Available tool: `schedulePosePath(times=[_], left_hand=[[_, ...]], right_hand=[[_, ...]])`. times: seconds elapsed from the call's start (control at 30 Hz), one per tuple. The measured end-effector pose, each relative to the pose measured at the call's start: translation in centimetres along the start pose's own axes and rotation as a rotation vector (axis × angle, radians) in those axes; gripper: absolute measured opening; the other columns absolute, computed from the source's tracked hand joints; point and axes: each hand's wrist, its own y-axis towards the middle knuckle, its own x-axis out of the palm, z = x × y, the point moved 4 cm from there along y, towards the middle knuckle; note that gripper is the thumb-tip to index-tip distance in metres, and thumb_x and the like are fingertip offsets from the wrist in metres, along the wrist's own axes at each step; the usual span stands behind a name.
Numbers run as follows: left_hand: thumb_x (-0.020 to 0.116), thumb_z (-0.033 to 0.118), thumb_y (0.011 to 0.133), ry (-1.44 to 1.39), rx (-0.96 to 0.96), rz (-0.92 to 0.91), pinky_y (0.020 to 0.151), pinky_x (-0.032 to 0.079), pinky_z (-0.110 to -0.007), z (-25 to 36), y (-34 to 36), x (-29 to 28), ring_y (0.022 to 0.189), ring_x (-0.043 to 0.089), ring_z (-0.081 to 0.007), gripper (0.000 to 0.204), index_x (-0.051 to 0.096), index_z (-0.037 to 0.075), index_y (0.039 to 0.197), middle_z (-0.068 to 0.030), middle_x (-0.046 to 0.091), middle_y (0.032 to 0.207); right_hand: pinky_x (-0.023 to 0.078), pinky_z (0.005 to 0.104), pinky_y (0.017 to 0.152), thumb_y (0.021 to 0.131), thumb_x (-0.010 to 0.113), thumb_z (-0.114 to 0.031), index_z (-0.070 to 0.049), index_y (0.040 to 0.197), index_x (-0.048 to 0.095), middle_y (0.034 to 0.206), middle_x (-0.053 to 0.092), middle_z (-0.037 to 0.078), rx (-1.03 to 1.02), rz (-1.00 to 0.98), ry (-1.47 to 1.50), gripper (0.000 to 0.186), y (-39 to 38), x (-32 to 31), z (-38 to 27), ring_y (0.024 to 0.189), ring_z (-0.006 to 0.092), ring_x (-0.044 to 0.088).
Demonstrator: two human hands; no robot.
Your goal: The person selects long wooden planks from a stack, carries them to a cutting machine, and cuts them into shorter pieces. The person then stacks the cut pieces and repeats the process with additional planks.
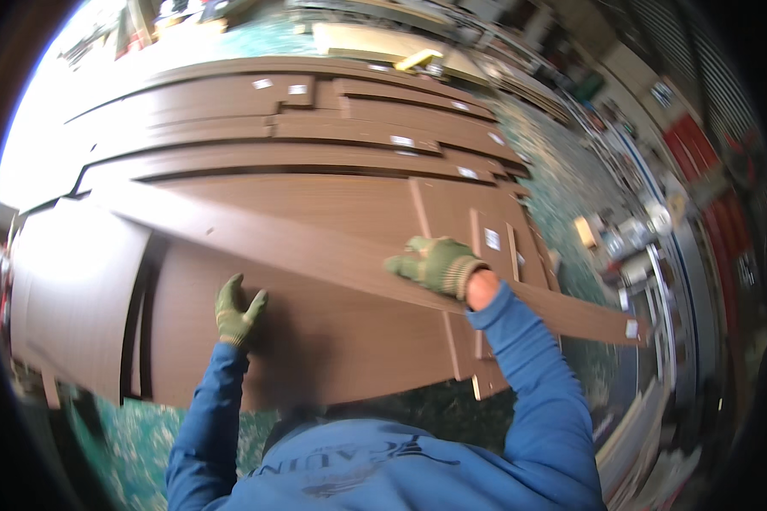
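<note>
A long, narrow brown board (pixel 315 250) with a wood-look face lies slantwise across wider brown panels (pixel 341 349). Its right end juts past them and carries a small white label. Over this board is my right hand (pixel 441 266), in a green knitted glove, its fingers stretched leftward and apart. The palm side is hidden, so how firmly it touches the board cannot be seen. My left hand (pixel 239 315), gloved alike, is just in front of the board, above the panel, with thumb and fingers spread and nothing in them.
Beyond lie several brown boards (pixel 349 129) in overlapping rows, many with white labels. A pale panel (pixel 77 272) is at the left. A yellow object (pixel 418 60) sits past the far edge. Metal framing and clutter (pixel 648 230) line the right; the green floor (pixel 554 162) is dusty.
</note>
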Motion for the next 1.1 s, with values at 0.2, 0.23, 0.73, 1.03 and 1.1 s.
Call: schedulePosePath(times=[0.2,0.23,0.73,1.03,1.1], left_hand=[[0.062,0.048,0.105,-1.466,-0.428,-0.831,0.115,0.044,-0.059,8.1,-5.1,8.8,0.135,0.057,-0.0368,0.053,0.057,0.016,0.147,-0.012,0.06,0.15],[0.062,0.048,0.105,-1.607,-0.511,-0.89,0.115,0.043,-0.059,9.2,-5.7,9.7,0.135,0.058,-0.0344,0.048,0.063,0.018,0.142,-0.0093,0.062,0.148],[0.046,0.033,0.111,-0.896,-0.26,-0.167,0.126,0.03,-0.048,14.6,6.8,-1.2,0.153,0.042,-0.0293,0.062,0.034,0.006,0.165,-0.0185,0.039,0.168],[0.046,0.047,0.109,-0.949,-0.078,-0.551,0.127,0.031,-0.043,21.2,4.8,0.8,0.151,0.044,-0.0278,0.073,0.036,-0.003,0.161,-0.0195,0.044,0.164],[0.046,0.05,0.109,-0.977,-0.058,-0.69,0.127,0.031,-0.041,23.3,3.3,1.8,0.15,0.045,-0.0274,0.076,0.036,-0.005,0.16,-0.0198,0.045,0.163]], right_hand=[[0.055,0.052,0.096,0.095,0.06,-0.066,-0.006,0.122,0.068,0.118,0.074,0.026,0.018,0.084,0.032,0.066,-5.6,0.9,-2.1,0.112,0.0424,0.071],[0.055,0.0523,0.096,0.096,0.06,-0.065,-0.006,0.125,0.067,0.118,0.074,0.026,0.014,0.099,0.052,0.067,-6.1,1.1,-2.5,0.111,0.0428,0.071],[0.022,0.056,0.125,0.071,0.086,-0.066,-0.022,0.164,0.039,0.146,0.058,0.01,0.188,0.423,-0.384,0.112,-33.4,0.8,-2.5,0.136,0.0296,0.054],[0.041,0.0547,0.109,0.07,0.089,-0.052,-0.015,0.163,0.038,0.134,0.059,0.015,0.82,0.526,-0.144,0.113,-51.5,16.5,-5.9,0.124,0.0384,0.053],[0.042,0.0526,0.108,0.071,0.088,-0.054,-0.013,0.163,0.038,0.132,0.059,0.017,0.932,0.509,-0.119,0.112,-53.5,20.5,-7.7,0.124,0.0374,0.053]])
